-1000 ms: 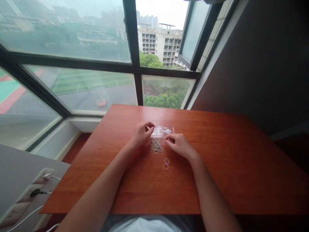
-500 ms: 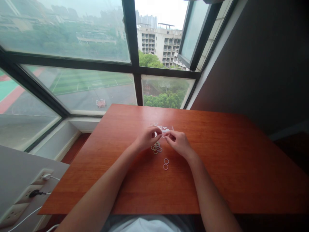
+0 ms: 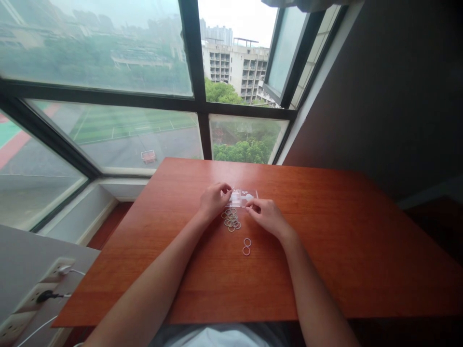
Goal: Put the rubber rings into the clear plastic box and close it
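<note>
Head view: clear plastic case on tabletop, flanked by left hand at left edge, fingers curled, and right hand at near right corner, fingertips together; anything pinched, impossible to tell. Just nearer, ring pile; closer still, two touching rings. Step in hand, presumably: fingertip work at case. For next move: probably precise pinch, without disturbing pile

clear plastic case partly hidden by the left grip, its details too small to recognise, right grip too small to tell if something is pinched, overlapping rings difficult to count, forearms cut by the lower edge, worktop cut at right
</note>
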`<state>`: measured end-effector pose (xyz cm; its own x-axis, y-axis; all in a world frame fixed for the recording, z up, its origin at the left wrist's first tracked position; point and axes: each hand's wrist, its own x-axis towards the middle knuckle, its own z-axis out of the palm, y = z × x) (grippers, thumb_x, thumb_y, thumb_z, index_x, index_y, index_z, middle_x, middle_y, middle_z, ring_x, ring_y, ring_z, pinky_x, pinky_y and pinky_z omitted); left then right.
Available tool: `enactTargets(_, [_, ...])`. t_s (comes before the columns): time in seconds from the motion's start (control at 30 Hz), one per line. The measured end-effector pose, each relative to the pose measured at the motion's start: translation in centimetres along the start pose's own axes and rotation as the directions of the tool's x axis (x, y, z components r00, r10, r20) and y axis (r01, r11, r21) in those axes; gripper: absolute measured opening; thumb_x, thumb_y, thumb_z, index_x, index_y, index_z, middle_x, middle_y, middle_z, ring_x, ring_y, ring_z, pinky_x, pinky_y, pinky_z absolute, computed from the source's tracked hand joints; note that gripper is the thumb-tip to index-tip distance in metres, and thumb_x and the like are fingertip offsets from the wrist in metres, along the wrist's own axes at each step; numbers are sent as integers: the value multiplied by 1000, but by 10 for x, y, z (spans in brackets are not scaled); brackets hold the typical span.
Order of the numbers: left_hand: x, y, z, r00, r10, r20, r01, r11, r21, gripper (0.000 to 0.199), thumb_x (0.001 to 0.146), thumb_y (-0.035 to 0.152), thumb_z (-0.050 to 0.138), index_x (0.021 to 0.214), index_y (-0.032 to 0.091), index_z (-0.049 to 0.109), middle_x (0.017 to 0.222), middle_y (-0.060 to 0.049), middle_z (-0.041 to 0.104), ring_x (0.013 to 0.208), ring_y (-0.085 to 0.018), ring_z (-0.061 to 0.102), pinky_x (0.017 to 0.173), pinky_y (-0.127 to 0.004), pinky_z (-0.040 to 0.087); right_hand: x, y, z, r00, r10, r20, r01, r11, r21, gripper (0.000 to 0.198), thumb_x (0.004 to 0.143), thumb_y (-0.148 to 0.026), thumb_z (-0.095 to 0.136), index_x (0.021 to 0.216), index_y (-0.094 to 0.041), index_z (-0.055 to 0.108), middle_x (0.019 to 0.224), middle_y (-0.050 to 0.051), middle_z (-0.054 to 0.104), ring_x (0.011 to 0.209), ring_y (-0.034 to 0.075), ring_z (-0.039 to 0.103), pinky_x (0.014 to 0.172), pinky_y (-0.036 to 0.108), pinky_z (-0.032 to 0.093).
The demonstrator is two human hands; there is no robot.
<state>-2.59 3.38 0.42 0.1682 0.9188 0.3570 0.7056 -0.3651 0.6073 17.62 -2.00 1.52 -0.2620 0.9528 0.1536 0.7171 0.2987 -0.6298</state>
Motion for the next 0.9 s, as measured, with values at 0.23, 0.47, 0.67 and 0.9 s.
enactTargets(0.23, [0, -1, 3, 1000, 18, -13, -17, 1000, 25, 13, 82, 33, 60, 82, 23, 70, 76, -1, 64, 70, -15, 56, 60, -24, 37, -1, -2, -2, 999, -20, 43, 19, 1000, 4, 14, 84, -22, 56, 85, -20, 70, 70, -1, 66, 64, 12, 56, 61, 21, 36])
enactTargets(0.47, [0, -6, 1, 999, 38, -20, -38, 999, 2, 17, 84, 35, 60, 87, 22, 70, 80, -1, 64, 66, -13, 54, 61, -24, 38, -8, -11, -9, 960, -17, 280, -10, 996, 93, 13, 79, -21, 58, 82, -20, 71, 63, -4, 62, 58, 9, 53, 55, 19, 35])
enactTargets(0.67, [-4, -6, -8, 999, 45, -12, -45, 998, -37, 17, 84, 32, 57, 87, 20, 69, 81, -2, 64, 63, -12, 51, 59, -24, 38, -13, -14, -18, 879, -32, 476, -75, 976, 203, 15, 70, -20, 65, 83, -19, 72, 64, -5, 60, 57, 8, 51, 51, 17, 33])
enactTargets(0.9, [-6, -3, -15, 1000, 10, -23, -12, 997, -74, 16, 83, 29, 56, 83, 18, 68, 77, -1, 65, 60, -12, 51, 58, -23, 38, -14, -12, -11, 877, -31, 480, 8, 999, 50, 12, 69, -16, 64, 73, -22, 73, 65, -3, 65, 60, 11, 55, 55, 20, 35])
